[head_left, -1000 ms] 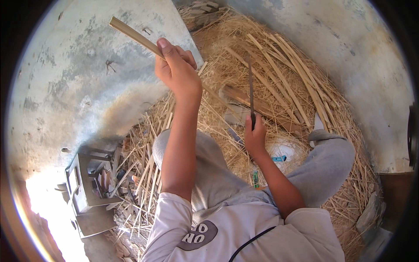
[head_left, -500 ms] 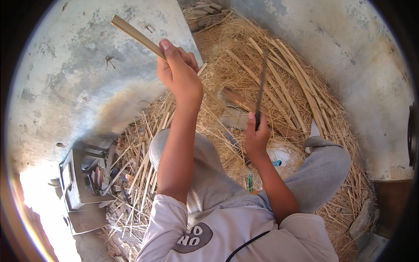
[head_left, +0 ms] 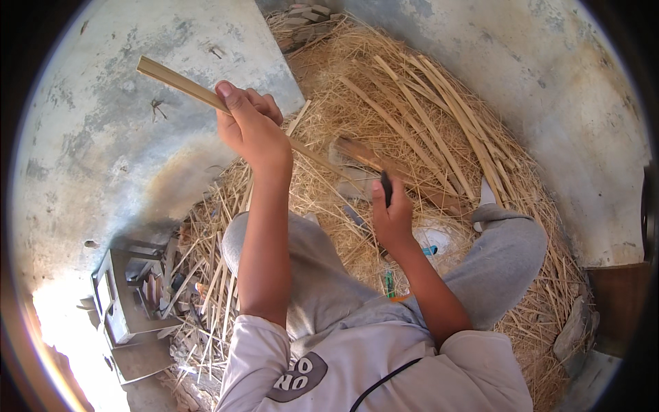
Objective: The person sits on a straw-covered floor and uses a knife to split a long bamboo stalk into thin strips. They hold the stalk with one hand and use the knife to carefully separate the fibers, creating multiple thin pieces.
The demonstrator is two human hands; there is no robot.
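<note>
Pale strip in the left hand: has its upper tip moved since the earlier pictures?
Yes: the tip of the pale strip shifted left and down against the dark wall spike.

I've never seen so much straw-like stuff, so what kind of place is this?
Probably a rough workshop corner: shavings lie all around, long strips are piled by a wall, and the left hand holds a pale stick.

a dark rounded patch [head_left: 316, 374] on the shirt [head_left: 374, 360] bears white lettering [head_left: 294, 382].
</note>
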